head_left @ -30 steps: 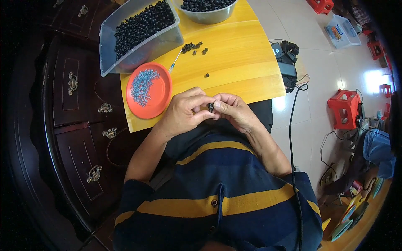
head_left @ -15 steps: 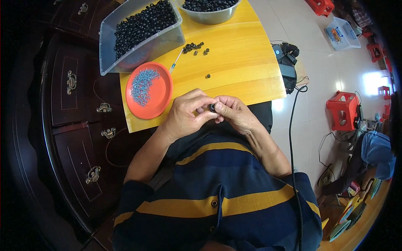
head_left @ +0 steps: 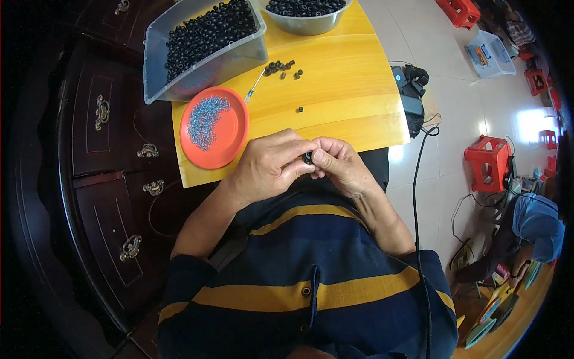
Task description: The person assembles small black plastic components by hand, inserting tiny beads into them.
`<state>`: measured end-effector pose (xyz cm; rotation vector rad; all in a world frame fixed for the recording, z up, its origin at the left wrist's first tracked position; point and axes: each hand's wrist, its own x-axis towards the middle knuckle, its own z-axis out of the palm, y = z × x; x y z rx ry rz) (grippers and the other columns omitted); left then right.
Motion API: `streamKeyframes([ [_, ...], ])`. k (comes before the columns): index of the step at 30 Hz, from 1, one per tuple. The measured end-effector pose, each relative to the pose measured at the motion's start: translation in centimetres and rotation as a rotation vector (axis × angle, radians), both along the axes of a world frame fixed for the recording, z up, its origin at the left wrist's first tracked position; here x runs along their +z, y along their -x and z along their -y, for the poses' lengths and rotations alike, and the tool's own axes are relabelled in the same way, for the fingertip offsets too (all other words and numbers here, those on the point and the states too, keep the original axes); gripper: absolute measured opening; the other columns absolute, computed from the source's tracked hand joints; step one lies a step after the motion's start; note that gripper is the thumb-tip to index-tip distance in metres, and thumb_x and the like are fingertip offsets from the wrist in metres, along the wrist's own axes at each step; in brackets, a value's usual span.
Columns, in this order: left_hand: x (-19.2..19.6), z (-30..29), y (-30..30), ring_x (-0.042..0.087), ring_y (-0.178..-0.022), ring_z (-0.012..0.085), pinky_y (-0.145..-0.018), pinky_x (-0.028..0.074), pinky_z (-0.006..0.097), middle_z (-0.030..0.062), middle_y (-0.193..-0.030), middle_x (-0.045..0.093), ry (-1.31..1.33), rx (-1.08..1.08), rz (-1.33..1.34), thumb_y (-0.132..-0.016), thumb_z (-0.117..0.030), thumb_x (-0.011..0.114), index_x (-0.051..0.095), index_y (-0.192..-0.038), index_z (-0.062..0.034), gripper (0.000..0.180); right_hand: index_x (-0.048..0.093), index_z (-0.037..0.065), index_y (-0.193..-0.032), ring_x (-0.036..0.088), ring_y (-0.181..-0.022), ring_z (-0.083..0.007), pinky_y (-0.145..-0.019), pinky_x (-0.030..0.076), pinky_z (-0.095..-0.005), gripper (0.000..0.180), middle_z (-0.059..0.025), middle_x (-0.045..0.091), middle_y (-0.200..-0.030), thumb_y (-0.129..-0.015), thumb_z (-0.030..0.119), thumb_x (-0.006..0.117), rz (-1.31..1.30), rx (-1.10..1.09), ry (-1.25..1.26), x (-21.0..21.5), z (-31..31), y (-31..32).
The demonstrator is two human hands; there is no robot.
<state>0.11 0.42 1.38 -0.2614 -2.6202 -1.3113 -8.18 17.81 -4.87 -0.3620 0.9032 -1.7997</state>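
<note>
Ring (head_left: 308,157), black, small: one, held between both hands by the near edge of a yellow table (head_left: 353,90). Left hand (head_left: 269,164): thumb and index finger pinched on the ring. Right hand (head_left: 344,170): thumb and curled fingers closed at its other side, some fingertips hidden. Plate (head_left: 232,143), red, round: left on the table, bearing small metallic pieces (head_left: 204,122). Slender tool (head_left: 251,91): just beside the plate. Translucent bin (head_left: 236,69) and rounded basin (head_left: 308,25): both holding black parts. Loose black parts (head_left: 278,67): clustered near the bin.
</note>
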Motion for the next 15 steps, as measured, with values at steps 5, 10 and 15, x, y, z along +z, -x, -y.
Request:
streamKeyframes([
  [5,-0.5,0.1,-0.2,0.067,-0.073,0.0248,-0.063,0.054,0.033,0.0103,-0.085,0.065,0.016,0.004,-0.079,-0.078,-0.002,0.076,0.069,-0.106,-0.0034,0.029,0.067,0.005,-0.096,0.052,-0.071,-0.0069,-0.066,0.044,-0.022,0.023,0.0019,0.061,-0.081,-0.097,0.028,0.065,-0.119,-0.031,-0.021,0.7,-0.1,0.0],
  [10,-2.9,0.4,0.1,0.066,-0.072,0.0204,-0.063,0.054,0.031,0.0091,-0.085,0.065,-0.086,0.044,0.013,-0.079,-0.003,0.077,0.069,-0.109,-0.0039,0.031,0.067,0.005,-0.097,0.052,-0.071,-0.007,-0.066,0.044,-0.0218,0.024,0.001,0.063,-0.082,-0.097,0.028,0.065,-0.089,-0.043,-0.09,-0.8,0.4,0.3],
  [15,-1.5,0.3,0.2,0.064,-0.073,0.0158,-0.064,0.053,0.027,0.0092,-0.088,0.067,-0.113,0.093,0.095,-0.077,0.001,0.078,0.07,-0.107,-0.001,0.031,0.067,0.005,-0.096,0.051,-0.071,-0.0065,-0.066,0.044,-0.021,0.025,0.0012,0.063,-0.083,-0.097,0.029,0.065,-0.091,-0.05,-0.048,-0.6,0.4,0.6],
])
